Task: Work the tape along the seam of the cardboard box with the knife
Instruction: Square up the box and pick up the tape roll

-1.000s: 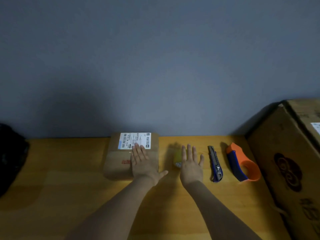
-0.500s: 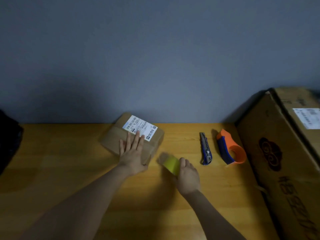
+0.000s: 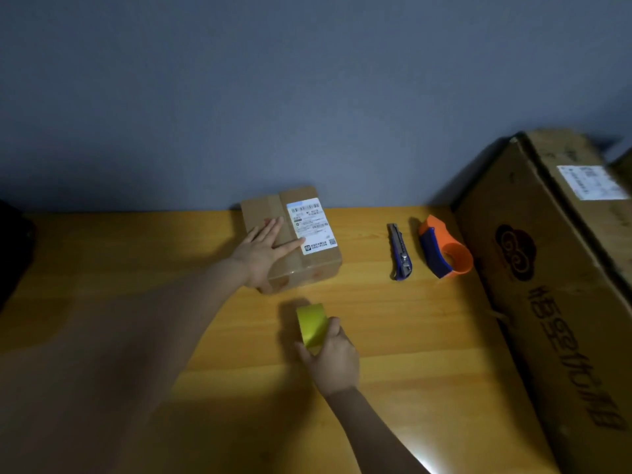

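So in the last second the left hand (image 3: 265, 254), flat and open, has spun the box (image 3: 290, 239) while the right hand (image 3: 333, 359), fingers wrapped around the yellow roll (image 3: 312, 323), dragged it closer, knife (image 3: 399, 251) untouched on the table (image 3: 410, 336), so cutting hasn't started.

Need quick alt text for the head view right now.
A person's left hand presses flat on a small labelled cardboard box on a wooden table, while the right hand holds a yellow tape roll. A utility knife and orange tape dispenser lie untouched beside a large carton.
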